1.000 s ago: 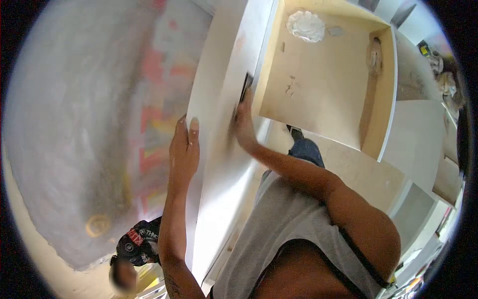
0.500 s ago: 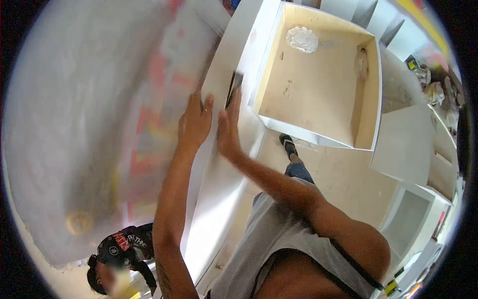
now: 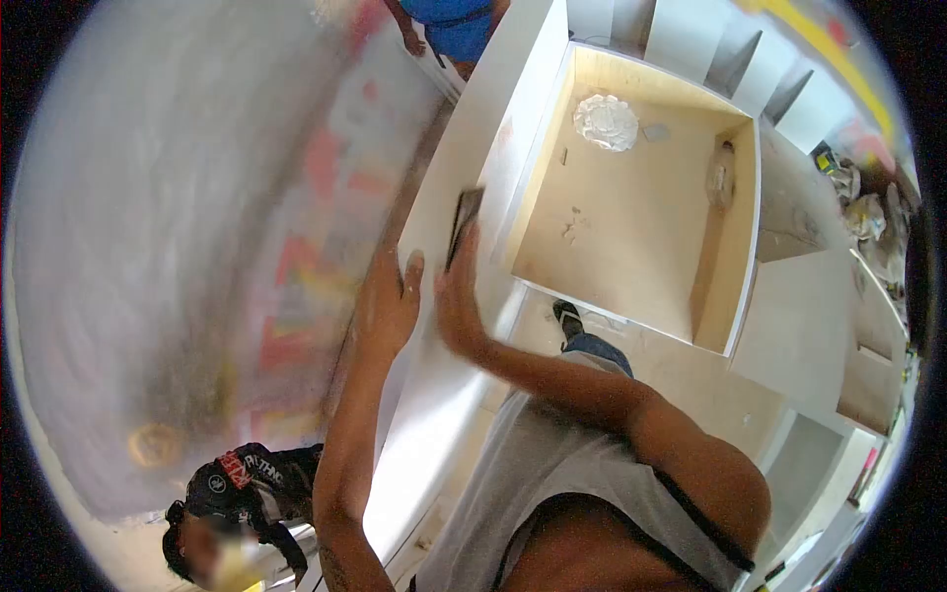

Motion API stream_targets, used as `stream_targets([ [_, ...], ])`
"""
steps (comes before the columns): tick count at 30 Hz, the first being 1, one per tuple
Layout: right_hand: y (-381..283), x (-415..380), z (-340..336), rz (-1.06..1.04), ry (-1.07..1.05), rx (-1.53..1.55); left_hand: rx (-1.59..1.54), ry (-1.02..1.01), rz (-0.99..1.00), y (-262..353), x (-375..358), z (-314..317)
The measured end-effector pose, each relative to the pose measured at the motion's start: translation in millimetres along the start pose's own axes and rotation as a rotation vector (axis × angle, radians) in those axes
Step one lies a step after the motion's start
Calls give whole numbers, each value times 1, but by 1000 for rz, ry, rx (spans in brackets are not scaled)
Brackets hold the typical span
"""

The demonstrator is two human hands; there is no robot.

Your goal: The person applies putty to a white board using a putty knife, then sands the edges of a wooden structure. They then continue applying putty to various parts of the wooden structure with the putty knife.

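A long white panel (image 3: 449,187) runs diagonally through the middle of the view. Against its face, my right hand (image 3: 459,286) presses a flat, dark-edged pad (image 3: 464,217), blurred by motion. My left hand (image 3: 388,296) rests on the panel's top edge, fingers stretched and thumb apart, holding nothing. To the right of the hands stands a white-edged wooden box (image 3: 631,207) with an open top. A white crumpled round piece (image 3: 606,122) and a clear bottle (image 3: 721,176) lie inside it.
A person in a black printed shirt (image 3: 247,485) is at the lower left, and another in blue (image 3: 454,28) at the top. White partitions (image 3: 681,39) stand at the upper right. A white board (image 3: 794,311) and cluttered bags (image 3: 866,217) are at the right.
The view has shifted, so the box and panel sit lower. The person in blue shows more at the top. My right hand remains at the panel with the pad.
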State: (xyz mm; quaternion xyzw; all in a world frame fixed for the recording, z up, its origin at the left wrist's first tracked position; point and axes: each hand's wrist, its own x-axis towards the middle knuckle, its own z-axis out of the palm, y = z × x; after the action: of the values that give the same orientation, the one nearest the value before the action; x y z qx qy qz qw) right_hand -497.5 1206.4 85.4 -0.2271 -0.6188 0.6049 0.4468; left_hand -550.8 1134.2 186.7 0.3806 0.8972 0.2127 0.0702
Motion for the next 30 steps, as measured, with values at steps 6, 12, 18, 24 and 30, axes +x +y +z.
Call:
stream_targets([
  [6,4,183,-47,-140,100,153,40,-29,-47,-4,-3,-2],
  [12,68,293,-72,9,128,354,120,-45,-78,6,-9,-11],
  [18,-11,12,-21,-256,-150,-31,45,-74,-131,26,-15,-30],
  [24,21,203,-46,-204,74,-174,72,-16,-51,22,-15,-30],
  [30,69,461,-130,88,-22,334,110,-16,-80,22,-22,-31],
])
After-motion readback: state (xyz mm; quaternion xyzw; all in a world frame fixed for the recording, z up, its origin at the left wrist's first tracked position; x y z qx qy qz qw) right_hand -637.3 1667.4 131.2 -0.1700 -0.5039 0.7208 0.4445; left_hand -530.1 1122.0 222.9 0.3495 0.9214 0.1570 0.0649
